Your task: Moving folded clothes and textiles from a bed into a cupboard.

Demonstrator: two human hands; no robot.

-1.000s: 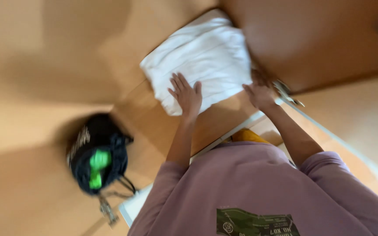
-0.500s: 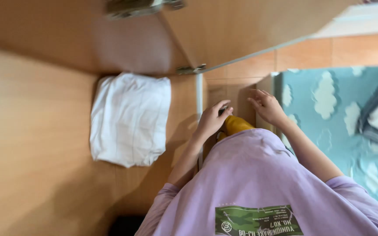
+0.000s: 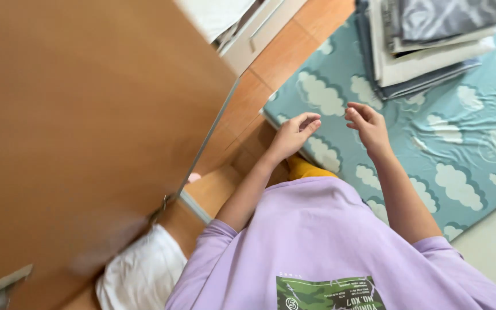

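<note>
Both hands are held empty above a cloud-patterned sheet, with a pile of folded linen lying beyond them.

The left hand (image 3: 295, 133) is loosely curled and the right hand (image 3: 367, 125) half open, nothing being gripped; they are raised close together over the teal cloud-print sheet (image 3: 460, 143). Far right, a stack of folded fabrics (image 3: 426, 40) is kept flat on that sheet, well apart from the fingers. On the left a wooden cabinet door (image 3: 87, 115) is seen, and near its lower edge a folded white cloth (image 3: 142, 275) has been laid.

door (image 3: 87, 115) showing smooth matt wood | sheet (image 3: 431, 155) lying as soft printed cloth | folded stack (image 3: 426, 40) looking woven cloth | bracket (image 3: 1, 284) gleaming metal
</note>
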